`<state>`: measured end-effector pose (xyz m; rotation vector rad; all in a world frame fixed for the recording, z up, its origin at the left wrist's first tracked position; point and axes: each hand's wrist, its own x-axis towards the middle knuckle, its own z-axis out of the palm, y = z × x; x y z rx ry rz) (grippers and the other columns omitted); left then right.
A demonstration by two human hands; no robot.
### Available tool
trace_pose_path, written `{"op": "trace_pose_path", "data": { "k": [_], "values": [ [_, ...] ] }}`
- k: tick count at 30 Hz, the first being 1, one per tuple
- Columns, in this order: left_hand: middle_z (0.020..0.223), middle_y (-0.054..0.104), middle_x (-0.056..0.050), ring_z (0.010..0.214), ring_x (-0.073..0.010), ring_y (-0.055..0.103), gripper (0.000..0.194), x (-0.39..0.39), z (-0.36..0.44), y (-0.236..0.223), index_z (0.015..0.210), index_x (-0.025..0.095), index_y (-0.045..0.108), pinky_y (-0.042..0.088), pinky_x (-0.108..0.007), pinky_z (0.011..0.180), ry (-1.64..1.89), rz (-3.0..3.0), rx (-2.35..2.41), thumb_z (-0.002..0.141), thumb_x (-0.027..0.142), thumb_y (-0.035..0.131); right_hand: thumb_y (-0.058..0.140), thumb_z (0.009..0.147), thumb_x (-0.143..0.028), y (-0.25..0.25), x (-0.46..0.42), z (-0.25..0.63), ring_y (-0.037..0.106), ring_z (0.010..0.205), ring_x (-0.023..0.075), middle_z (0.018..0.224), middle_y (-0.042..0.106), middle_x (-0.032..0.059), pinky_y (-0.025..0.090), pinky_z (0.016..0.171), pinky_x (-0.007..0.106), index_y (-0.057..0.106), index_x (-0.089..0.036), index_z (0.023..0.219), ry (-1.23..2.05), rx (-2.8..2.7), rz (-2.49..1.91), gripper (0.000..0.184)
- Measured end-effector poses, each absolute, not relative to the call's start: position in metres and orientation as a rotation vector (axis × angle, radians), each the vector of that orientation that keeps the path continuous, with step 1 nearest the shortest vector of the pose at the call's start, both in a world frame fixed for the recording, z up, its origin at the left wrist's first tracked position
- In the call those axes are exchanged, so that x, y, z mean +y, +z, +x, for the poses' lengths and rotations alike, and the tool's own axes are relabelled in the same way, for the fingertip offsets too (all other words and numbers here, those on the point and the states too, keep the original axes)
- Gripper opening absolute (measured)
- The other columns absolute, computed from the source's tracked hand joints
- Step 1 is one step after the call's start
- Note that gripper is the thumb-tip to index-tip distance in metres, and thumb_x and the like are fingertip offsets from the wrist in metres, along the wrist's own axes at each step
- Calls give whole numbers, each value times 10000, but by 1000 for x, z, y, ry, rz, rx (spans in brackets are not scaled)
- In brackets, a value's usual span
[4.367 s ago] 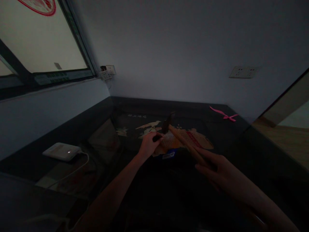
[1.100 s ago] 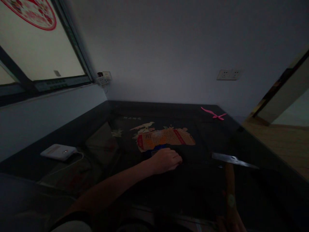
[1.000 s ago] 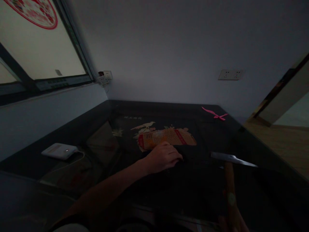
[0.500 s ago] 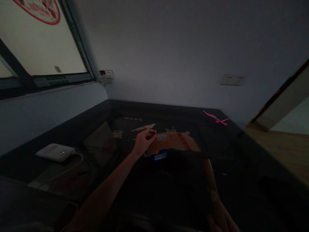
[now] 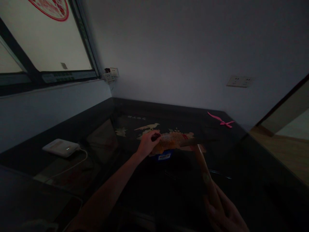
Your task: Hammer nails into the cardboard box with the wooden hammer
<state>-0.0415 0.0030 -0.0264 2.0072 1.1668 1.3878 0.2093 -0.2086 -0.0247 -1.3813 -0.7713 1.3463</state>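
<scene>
My left hand (image 5: 149,141) is at the near-left end of a speckled brown-orange package (image 5: 170,141), which looks like clear printed plastic with a blue label (image 5: 164,156) at its near side. Thumb and fingers are curled together on the package; whatever lies between the fingertips is hidden. In my right hand (image 5: 223,209) is a hammer (image 5: 205,177), gripped low on its wooden handle. Its dark head crosses over the package's right part; in this dim light I cannot tell whether it touches.
A white power bank (image 5: 60,147) with a white cable lies on the left of the dark tabletop (image 5: 145,193). A pink ribbon (image 5: 223,122) lies near the back right corner. Behind the table rises a wall with sockets (image 5: 238,81).
The hammer has come up and left, so its head now shows over the package. My left hand stays on the package. The view has shifted slightly.
</scene>
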Motion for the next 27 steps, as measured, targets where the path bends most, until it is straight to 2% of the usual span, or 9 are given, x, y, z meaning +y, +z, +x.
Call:
{"op": "trace_pose_path", "data": {
  "k": [3, 6, 8, 11, 14, 16, 20, 27],
  "values": [
    [878, 688, -42, 820, -174, 662, 90, 3, -41, -27, 879, 161, 619, 529, -312, 770, 1366, 2008, 1196, 791, 168, 608, 725, 716, -403, 1, -190, 208, 643, 581, 189, 687, 652, 3, 541, 532, 272, 529, -292, 1319, 1264, -1072, -1391, 643],
    [828, 687, -20, 788, -166, 663, 68, 1, -41, -23, 856, 169, 621, 528, -296, 754, 1345, 2016, 1218, 789, 168, 614, 656, 787, -384, 28, -167, 204, 610, 585, 154, 726, 639, -10, 525, 543, 241, 468, -293, 1366, 1168, -1390, -1407, 615],
    [811, 684, -11, 767, -159, 663, 55, -1, -40, -20, 842, 170, 618, 526, -280, 738, 1343, 2010, 1225, 787, 163, 613, 626, 806, -359, 42, -154, 198, 631, 675, 170, 851, 676, 20, 541, 617, 262, 448, -263, 1383, 1140, -1545, -1409, 611],
    [804, 684, -12, 753, -162, 658, 52, -4, -40, -16, 832, 165, 619, 519, -277, 720, 1332, 2026, 1287, 781, 157, 619, 645, 773, -307, 55, -139, 187, 634, 952, 246, 1141, 667, 65, 525, 818, 331, 514, -228, 1339, 1103, -1653, -1398, 586],
    [804, 689, -22, 754, -176, 653, 76, -5, -40, -16, 861, 158, 628, 511, -288, 702, 1280, 2082, 1355, 790, 185, 624, 652, 758, -294, 57, -135, 180, 566, 1130, 288, 1248, 633, 56, 464, 942, 364, 555, -216, 1302, 1090, -1686, -1362, 557],
    [825, 696, -31, 777, -184, 656, 76, -5, -40, -16, 867, 156, 633, 507, -296, 720, 1259, 2106, 1361, 798, 186, 621, 638, 772, -315, 56, -135, 179, 576, 1125, 291, 1258, 628, 62, 476, 933, 372, 531, -201, 1322, 1084, -1669, -1388, 572],
    [881, 704, -44, 842, -188, 662, 76, -5, -40, -17, 863, 155, 633, 502, -299, 775, 1274, 2080, 1318, 791, 135, 622, 636, 773, -367, 57, -137, 180, 632, 1042, 293, 1299, 595, 85, 550, 810, 362, 479, -199, 1360, 1054, -1613, -1468, 631],
    [838, 699, -39, 781, -196, 660, 79, -5, -40, -18, 869, 156, 645, 513, -309, 723, 1246, 2113, 1371, 800, 190, 626, 604, 802, -349, 55, -135, 178, 535, 1189, 298, 1344, 558, 110, 428, 987, 434, 446, -174, 1379, 1123, -1704, -1452, 623]
  ]
}}
